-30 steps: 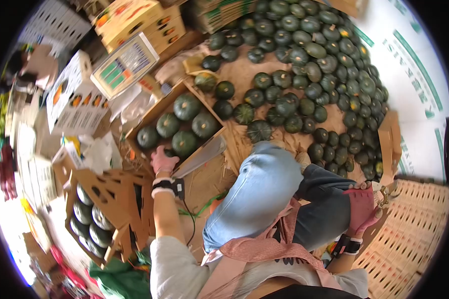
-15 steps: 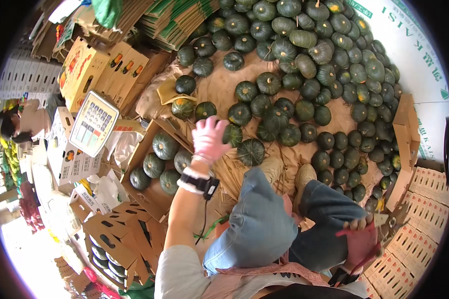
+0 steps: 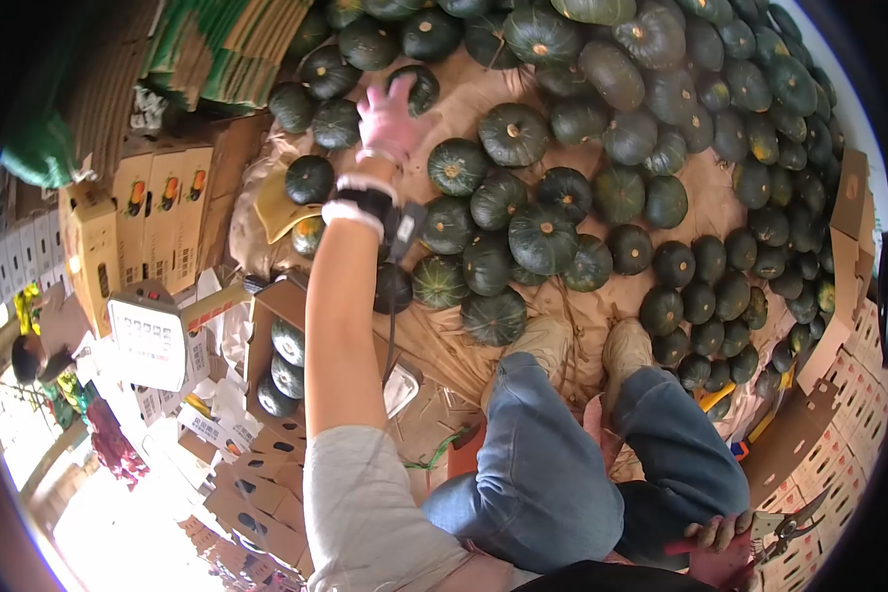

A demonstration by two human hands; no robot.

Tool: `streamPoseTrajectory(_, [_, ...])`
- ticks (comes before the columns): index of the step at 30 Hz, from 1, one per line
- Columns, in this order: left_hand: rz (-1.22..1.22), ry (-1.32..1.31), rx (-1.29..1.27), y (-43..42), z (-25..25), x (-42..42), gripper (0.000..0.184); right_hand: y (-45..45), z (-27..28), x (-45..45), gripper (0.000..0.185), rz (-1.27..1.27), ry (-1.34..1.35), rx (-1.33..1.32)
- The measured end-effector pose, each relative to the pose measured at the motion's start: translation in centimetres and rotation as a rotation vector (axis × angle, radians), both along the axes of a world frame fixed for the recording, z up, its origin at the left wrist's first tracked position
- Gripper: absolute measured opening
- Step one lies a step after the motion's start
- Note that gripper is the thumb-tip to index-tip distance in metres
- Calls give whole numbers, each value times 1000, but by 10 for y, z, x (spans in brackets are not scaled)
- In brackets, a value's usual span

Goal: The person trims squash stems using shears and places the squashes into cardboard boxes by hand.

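Observation:
My left hand (image 3: 390, 120), in a pink glove with a wrist strap, reaches far forward with its fingers spread. A dark green pumpkin (image 3: 424, 91) lies right at its fingertips; I cannot tell whether they touch. Another pumpkin (image 3: 336, 124) sits just left of that hand. Low at the right, my right hand (image 3: 722, 553), also in a pink glove with bare fingertips, is closed around pruning shears (image 3: 791, 525). The blades point up and to the right, apart from each other. A cluster of pumpkins (image 3: 543, 239) rests on the brown sheet before my feet.
A large heap of pumpkins (image 3: 651, 89) fills the back right. At the left stands an open carton (image 3: 264, 340) with several pumpkins, beside a white panel with printed keys (image 3: 153, 345). Flattened cartons (image 3: 227, 49) are stacked at the back left; printed boxes (image 3: 804, 434) line the right.
My left hand has moved forward, away from the open carton, to the pumpkins at the back. The view has shifted forward too. My right hand still holds the shears.

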State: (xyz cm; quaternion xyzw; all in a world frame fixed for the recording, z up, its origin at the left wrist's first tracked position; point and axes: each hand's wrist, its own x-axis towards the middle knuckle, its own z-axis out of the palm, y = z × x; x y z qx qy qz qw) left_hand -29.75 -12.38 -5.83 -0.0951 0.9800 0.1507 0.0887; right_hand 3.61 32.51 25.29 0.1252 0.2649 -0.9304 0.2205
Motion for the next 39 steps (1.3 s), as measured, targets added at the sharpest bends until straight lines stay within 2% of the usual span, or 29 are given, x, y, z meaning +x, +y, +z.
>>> streamPoseTrajectory(1, [-26, 48, -2, -6, -17, -18, 82, 7, 0, 6, 106, -3, -17, 1])
streamPoseTrajectory(3, [29, -22, 59, -4, -37, -43, 85, 9, 4, 6, 104, 1, -50, 8])
streamPoseTrajectory(5, [175, -150, 28, 9, -27, -49, 93, 11, 7, 11, 104, -17, -69, 18])
streamPoseTrajectory(9, [292, -88, -38, 20, -32, -37, 89, 5, 3, 9, 103, -12, -1, 15])
streamPoseTrajectory(11, [310, 74, 488, 9, -52, -22, 84, 5, 1, 8, 101, 7, 14, -1])
streamPoseTrajectory(12, [311, 162, 743, 5, -45, -16, 82, -1, 0, 2, 100, 19, 26, -17])
streamPoseTrajectory(13, [510, 154, 1247, 5, -39, -3, 74, -5, -2, -2, 99, 29, 29, -64])
streamPoseTrajectory(14, [301, 333, 1203, 16, -28, 18, 70, -3, -4, 0, 97, 46, 36, -112])
streamPoseTrajectory(16, [364, 315, 1767, 29, -1, 47, 68, 1, -6, 6, 94, 68, 47, -128])
streamPoseTrajectory(17, [649, 53, 2373, 31, 15, 55, 70, 11, -7, 18, 93, 72, 49, -93])
streamPoseTrajectory(18, [622, -27, 2427, 33, 24, 65, 75, 14, -6, 22, 91, 76, 53, -54])
streamPoseTrajectory(19, [563, -54, 2431, 34, 31, 76, 71, 16, -4, 24, 90, 81, 60, -13])
streamPoseTrajectory(21, [680, 19, 2416, 41, 45, 99, 67, 15, -1, 28, 87, 88, 74, 68])
streamPoseTrajectory(22, [679, 45, 2444, 41, 57, 113, 62, 10, -4, 28, 78, 73, 205, 65])
streamPoseTrajectory(23, [695, 73, 2436, 40, 66, 130, 60, 9, 1, 32, 75, -7, 137, 72])
streamPoseTrajectory(25, [750, 129, 2367, 36, 89, 166, 63, 10, 9, 37, 77, -151, 8, 80])
streamPoseTrajectory(26, [739, 146, 2354, 30, 100, 188, 68, 12, 6, 41, 82, -167, 60, 28])
streamPoseTrajectory(27, [745, 171, 2441, 21, 103, 212, 66, 11, 6, 43, 85, -205, 72, 50])
streamPoseTrajectory(29, [783, 437, 2198, 8, 113, 263, 60, -5, 13, 44, 90, -282, 96, 95])
streamPoseTrajectory(30, [693, 517, 2233, -10, 109, 294, 48, 22, -3, 55, 90, -284, 111, 195])
streamPoseTrajectory(31, [777, 617, 2205, -27, 109, 324, 43, 42, -15, 61, 91, -285, 123, 297])
streamPoseTrajectory(32, [755, 790, 1977, -52, 91, 355, 38, 60, -22, 63, 89, -321, 57, 485])
streamPoseTrajectory(34, [1233, 948, 1417, -61, 133, 403, 42, 49, -21, 61, 91, -260, 269, 253])
streamPoseTrajectory(35, [1243, 1009, 1089, -85, 107, 432, 49, 42, -20, 59, 92, -215, 362, 130])
streamPoseTrajectory(36, [1376, 919, 674, -87, 113, 450, 54, 47, -23, 60, 94, -290, 320, 179])
streamPoseTrajectory(37, [1475, 860, 585, -104, 88, 477, 59, 49, -26, 61, 95, -248, 339, 181])
streamPoseTrajectory(38, [1536, 874, 732, -113, 74, 495, 61, 50, -29, 61, 96, -207, 359, 184])
streamPoseTrajectory(39, [1591, 882, 882, -113, 81, 504, 62, 48, -28, 61, 98, -166, 379, 187])
